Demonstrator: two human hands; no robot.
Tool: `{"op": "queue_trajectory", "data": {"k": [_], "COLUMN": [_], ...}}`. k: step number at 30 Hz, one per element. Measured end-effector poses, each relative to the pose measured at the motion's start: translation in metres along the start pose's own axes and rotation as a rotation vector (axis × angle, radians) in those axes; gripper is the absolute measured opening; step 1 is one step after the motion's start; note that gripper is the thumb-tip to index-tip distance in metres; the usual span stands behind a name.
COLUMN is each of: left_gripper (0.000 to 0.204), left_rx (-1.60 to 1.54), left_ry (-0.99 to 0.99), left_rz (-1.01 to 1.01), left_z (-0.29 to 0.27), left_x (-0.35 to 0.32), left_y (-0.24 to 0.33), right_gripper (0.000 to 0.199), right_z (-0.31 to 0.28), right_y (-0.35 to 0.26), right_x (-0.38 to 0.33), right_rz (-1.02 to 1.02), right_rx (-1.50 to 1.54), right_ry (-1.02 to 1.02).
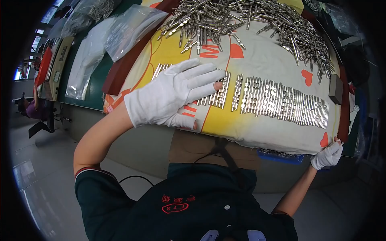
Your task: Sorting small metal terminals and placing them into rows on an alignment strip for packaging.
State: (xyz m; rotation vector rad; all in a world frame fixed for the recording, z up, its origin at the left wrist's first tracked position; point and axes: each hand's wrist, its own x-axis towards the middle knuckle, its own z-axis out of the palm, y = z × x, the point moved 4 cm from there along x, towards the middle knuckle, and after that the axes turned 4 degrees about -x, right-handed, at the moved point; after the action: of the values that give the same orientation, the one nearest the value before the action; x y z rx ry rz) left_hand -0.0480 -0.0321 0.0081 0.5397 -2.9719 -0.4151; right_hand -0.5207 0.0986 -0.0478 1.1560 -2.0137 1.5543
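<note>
Left hand (173,94) flat, fingers spread on metal pins (257,98), right hand (327,156) gripping cloth (265,60) corner

Gloved left hand (171,94) flat on aligned metal pins (277,100), right hand (327,156) gripping cloth (265,60) edge

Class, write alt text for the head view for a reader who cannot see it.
A white-gloved left hand lies flat on a neat row of metal pins on a yellow-and-white cloth, while the gloved right hand grips the cloth's near corner. A loose pin heap sits beyond.
</note>
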Motion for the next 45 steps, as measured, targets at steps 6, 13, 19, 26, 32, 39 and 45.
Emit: {"op": "queue_trajectory", "data": {"k": [6, 13, 19, 26, 32, 39, 45], "left_gripper": [0.095, 0.096, 0.091, 0.097, 0.098, 0.097, 0.096], "left_rx": [0.005, -0.02, -0.053, -0.074, 0.039, 0.113, 0.102], "left_ry": [0.003, 0.022, 0.045, 0.098, 0.198, 0.24, 0.234], "left_rz": [0.01, 0.035, 0.054, 0.013, -0.24, -0.509, -0.536], "left_z": [0.001, 0.003, -0.001, 0.002, -0.034, -0.025, -0.014], "left_x": [0.006, 0.017, 0.026, 0.024, -0.017, -0.079, -0.094], "left_y": [0.002, 0.008, 0.014, 0.012, 0.016, 0.02, 0.021], "right_gripper": [0.03, 0.028, 0.028, 0.029, 0.03, 0.028, 0.031], "right_z": [-0.001, -0.001, -0.003, -0.002, -0.001, -0.011, -0.009], "right_y": [-0.004, -0.002, -0.003, 0.002, -0.007, 0.017, 0.019], "right_x": [0.002, 0.001, 0.001, 0.001, 0.0, 0.003, 0.007], "right_rz": [-0.004, -0.015, -0.067, 0.014, 0.03, 0.011, 0.014], "right_rx": [0.002, -0.046, -0.087, -0.066, -0.06, -0.073, -0.12], "right_ry": [-0.007, -0.003, -0.003, -0.026, -0.046, 0.002, -0.026]}}
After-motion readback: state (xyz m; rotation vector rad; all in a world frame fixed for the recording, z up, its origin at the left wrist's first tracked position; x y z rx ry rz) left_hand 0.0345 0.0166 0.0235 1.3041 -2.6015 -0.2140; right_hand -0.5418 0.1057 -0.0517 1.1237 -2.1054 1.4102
